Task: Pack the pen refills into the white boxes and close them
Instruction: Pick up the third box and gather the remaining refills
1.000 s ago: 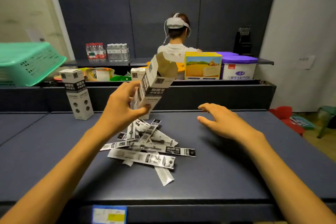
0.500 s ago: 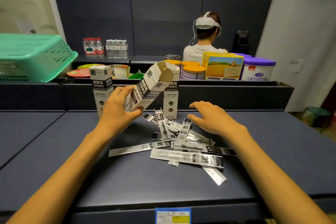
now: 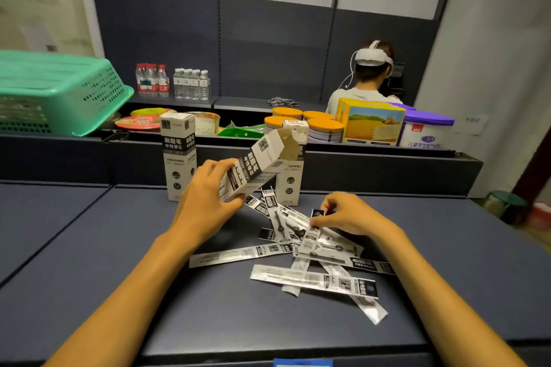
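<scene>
My left hand (image 3: pixel 205 202) grips a white box (image 3: pixel 259 164) by its lower end, tilted with its open flap end up and to the right. Several pen refills in silver and black sleeves (image 3: pixel 313 280) lie in a loose pile on the dark table (image 3: pixel 119 262). At the pile's far side my right hand (image 3: pixel 348 214) pinches the black end of one refill sleeve (image 3: pixel 311 235). A second white box (image 3: pixel 178 158) stands upright behind my left hand. A third white box (image 3: pixel 290 182) stands upright, partly hidden by the tilted one.
A green plastic basket (image 3: pixel 62 92) sits at the far left on a raised ledge. Behind the ledge are bowls, orange-lidded tins (image 3: pixel 325 125), a yellow carton (image 3: pixel 372 122) and a purple-lidded tub (image 3: pixel 426 131). A person with a headset (image 3: pixel 372 74) sits with their back turned. Water bottles (image 3: pixel 173 80) stand on a shelf.
My right hand has come down onto the pile and closed its fingers on one refill sleeve. The box in my left hand has tilted further to the right.
</scene>
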A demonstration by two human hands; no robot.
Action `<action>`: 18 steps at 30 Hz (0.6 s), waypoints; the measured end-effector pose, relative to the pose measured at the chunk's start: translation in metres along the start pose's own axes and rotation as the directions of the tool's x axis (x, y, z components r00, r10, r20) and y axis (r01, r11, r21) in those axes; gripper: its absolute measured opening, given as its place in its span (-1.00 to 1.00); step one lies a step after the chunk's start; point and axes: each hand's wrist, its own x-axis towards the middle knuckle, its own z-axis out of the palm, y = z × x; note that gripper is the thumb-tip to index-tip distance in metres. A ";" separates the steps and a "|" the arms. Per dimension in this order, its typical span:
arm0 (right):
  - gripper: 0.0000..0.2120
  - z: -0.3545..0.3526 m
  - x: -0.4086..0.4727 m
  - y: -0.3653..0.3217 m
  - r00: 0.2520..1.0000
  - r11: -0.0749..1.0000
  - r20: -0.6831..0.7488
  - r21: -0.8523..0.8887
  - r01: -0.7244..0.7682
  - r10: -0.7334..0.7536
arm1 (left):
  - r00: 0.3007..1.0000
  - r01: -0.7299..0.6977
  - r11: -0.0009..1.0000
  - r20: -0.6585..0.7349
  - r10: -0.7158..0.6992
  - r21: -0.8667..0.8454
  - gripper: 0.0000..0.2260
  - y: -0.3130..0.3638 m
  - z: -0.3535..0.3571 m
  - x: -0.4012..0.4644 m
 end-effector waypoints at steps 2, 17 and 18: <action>-0.74 -0.003 0.004 0.004 0.998 0.993 -0.037 0.106 0.056 -0.052 | 1.000 0.000 1.000 0.004 0.000 0.007 -0.39 -0.001 0.000 -0.001; -0.64 -0.037 -0.019 0.000 0.955 0.324 -0.210 0.906 0.270 -0.208 | 1.000 -0.023 0.998 -0.001 0.023 0.061 -0.38 -0.007 -0.002 -0.001; -0.61 -0.037 -0.020 0.000 0.948 0.319 -0.195 0.908 0.272 -0.253 | 1.000 -0.022 0.998 -0.003 0.022 0.059 -0.37 -0.007 -0.003 -0.001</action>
